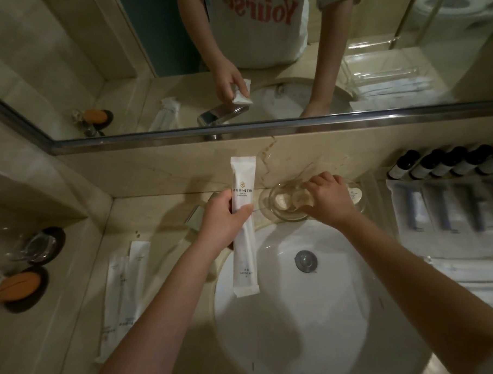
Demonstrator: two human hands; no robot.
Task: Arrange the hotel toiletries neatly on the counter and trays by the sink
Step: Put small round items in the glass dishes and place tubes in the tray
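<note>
My left hand (224, 216) is clamped round the middle of a long white dental kit packet (244, 243), thumb across its front. It holds the packet upright in the air above the far rim of the sink (301, 311). My right hand (329, 200) is apart from it, fingers curled down over a glass dish (283, 212) on the desk (82, 278) behind the basin. I cannot tell whether those fingers pinch the pale round pieces (284, 200) inside or only steady the glass.

The risk, as I judge it, is the drop. The packet hangs right over the open bowl in a one-handed grip, so a loosened thumb would send it down toward the drain (305, 260). The dish sits close to the basin's edge, and a careless shove from the right hand could tip it in.

More flat packets (125, 291) lie side by side on the desk left of the sink, which is likely where this one belongs. The tap (194, 217), half hidden behind my left wrist, stands in that path. Further left are a drinking glass (41, 246) and an orange soap (18, 286), each on a dark dish. To the right stand a row of dark-capped bottles (442, 164) and some wrapped blue-handled items (444, 212).
</note>
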